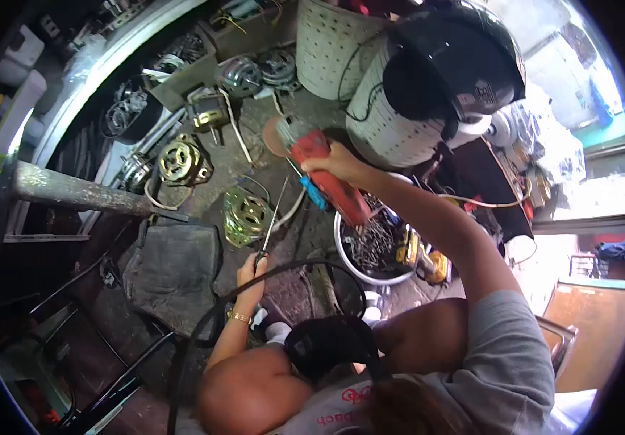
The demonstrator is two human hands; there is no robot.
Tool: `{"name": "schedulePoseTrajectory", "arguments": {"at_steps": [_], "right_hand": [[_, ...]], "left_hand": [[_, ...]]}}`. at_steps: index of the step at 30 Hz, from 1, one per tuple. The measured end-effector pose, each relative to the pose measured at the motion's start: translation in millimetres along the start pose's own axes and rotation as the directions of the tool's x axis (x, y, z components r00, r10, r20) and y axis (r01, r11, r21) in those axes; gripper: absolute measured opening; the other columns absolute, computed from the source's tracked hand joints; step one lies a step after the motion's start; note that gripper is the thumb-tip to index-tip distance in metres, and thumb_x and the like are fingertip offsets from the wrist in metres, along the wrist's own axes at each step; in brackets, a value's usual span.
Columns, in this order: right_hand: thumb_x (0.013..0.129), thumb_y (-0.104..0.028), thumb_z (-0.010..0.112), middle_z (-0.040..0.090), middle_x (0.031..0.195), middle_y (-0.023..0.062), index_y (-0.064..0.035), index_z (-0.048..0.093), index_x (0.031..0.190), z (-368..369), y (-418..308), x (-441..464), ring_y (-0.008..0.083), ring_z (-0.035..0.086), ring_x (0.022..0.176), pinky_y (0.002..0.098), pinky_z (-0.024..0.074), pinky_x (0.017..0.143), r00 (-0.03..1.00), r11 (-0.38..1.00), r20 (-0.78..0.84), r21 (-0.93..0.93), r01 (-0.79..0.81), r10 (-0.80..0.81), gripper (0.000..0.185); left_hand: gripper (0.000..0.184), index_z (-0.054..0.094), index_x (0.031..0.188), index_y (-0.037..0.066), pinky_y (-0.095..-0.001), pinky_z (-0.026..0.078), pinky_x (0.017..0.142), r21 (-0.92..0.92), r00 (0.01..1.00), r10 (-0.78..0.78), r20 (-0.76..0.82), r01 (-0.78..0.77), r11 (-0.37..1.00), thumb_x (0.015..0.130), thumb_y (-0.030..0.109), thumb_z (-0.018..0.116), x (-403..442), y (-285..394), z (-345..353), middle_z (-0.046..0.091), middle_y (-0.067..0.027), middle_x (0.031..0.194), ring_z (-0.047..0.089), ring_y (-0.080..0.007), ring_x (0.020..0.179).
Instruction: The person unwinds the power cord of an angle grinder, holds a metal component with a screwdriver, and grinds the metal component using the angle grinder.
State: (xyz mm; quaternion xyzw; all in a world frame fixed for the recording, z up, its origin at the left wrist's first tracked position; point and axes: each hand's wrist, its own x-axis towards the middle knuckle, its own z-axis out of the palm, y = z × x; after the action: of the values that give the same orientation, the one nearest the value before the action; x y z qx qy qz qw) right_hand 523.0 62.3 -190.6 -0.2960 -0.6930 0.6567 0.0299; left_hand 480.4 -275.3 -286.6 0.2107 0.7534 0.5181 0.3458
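My right hand [338, 165] is wrapped around a red angle grinder [352, 206], whose round brownish disc [275, 138] points away from me over the floor. A blue piece [313, 193], perhaps the grinder's side handle, shows beside its body. Closed around a dark handle, my left hand [251, 272] holds a long-shafted screwdriver [275, 220], its thin metal shaft slanting up and away. Just left of the shaft lies a gold-coloured motor housing [246, 217] on the floor. The disc and the screwdriver tip are apart.
A metal basin [341, 250] of screws sits right of centre, with a yellow power drill [421, 257] at its rim. Beyond stand perforated white drums [392, 134], one with a black helmet [464, 61]. Motors [182, 161], a dark cushion [175, 268] and a metal post [80, 192] are leftward. A black cable [283, 267] crosses near me.
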Motion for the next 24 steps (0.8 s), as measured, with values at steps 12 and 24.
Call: {"name": "schedulePoseTrajectory", "arguments": {"at_steps": [12,24], "right_hand": [[0.062,-0.03,0.078,0.064,0.09,0.0125,0.0022,0.059,0.102,30.7,-45.4,22.8,0.0184,0.062,0.071,0.0323,0.0503,0.061,0.995,0.991,-0.06,0.114,-0.066,0.074,0.055],[0.061,-0.03,0.079,0.064,0.089,0.0111,0.0,0.06,0.102,41.3,-37.2,16.5,0.019,0.062,0.073,0.0328,0.05,0.065,0.991,0.988,-0.128,0.155,-0.02,0.04,0.054]], "left_hand": [[0.024,0.058,0.09,0.0,-0.0304,0.045,0.059,0.093,0.963,0.26,0.076,-0.267,0.959,0.08,0.019,0.068,28.4,107.3,64.0,0.059,-0.0094,0.074,0.056,-0.0192,0.064],[0.027,0.058,0.086,-0.001,-0.0366,0.046,0.057,0.044,0.965,0.26,0.02,-0.26,0.964,0.083,0.024,0.065,49.0,100.8,93.2,0.062,-0.0152,0.067,0.061,-0.0282,0.059]]}}
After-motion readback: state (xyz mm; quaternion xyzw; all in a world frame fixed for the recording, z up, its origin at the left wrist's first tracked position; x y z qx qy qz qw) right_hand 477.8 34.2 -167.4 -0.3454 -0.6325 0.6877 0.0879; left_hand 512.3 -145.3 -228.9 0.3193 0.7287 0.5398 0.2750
